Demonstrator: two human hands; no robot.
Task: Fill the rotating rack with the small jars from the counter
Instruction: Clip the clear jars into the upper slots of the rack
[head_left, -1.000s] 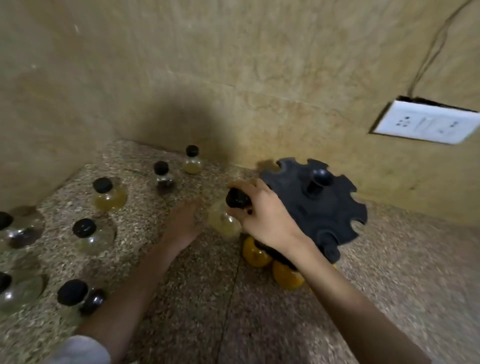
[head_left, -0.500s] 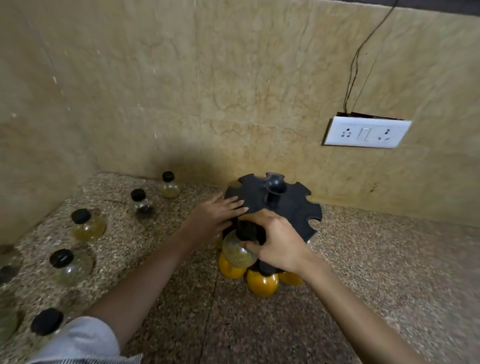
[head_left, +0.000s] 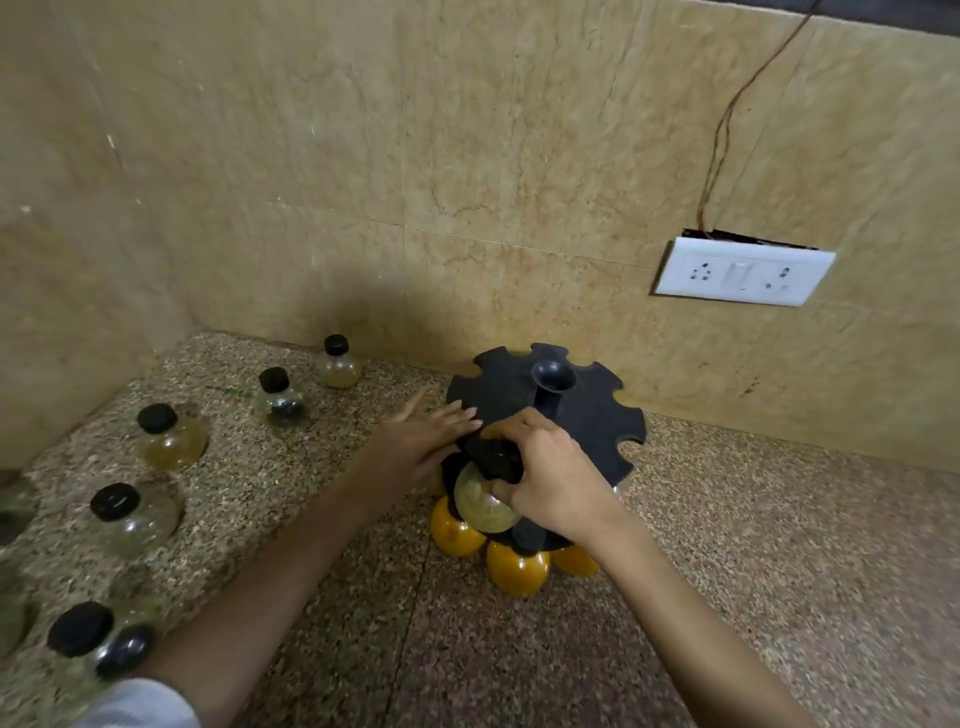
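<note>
Black rack stands on the speckled table. Right hand grips a pale jar by its cap at a front slot; left hand, open, steadies the rim. Best: slide the neck fully in before letting go.

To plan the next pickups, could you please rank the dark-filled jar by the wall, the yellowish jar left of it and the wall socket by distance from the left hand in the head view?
1. Dark-filled jar, left of the left hand, toward the wall.
2. Yellowish jar, further left on the counter.
3. Wall socket, up on the wall to the right.
</note>
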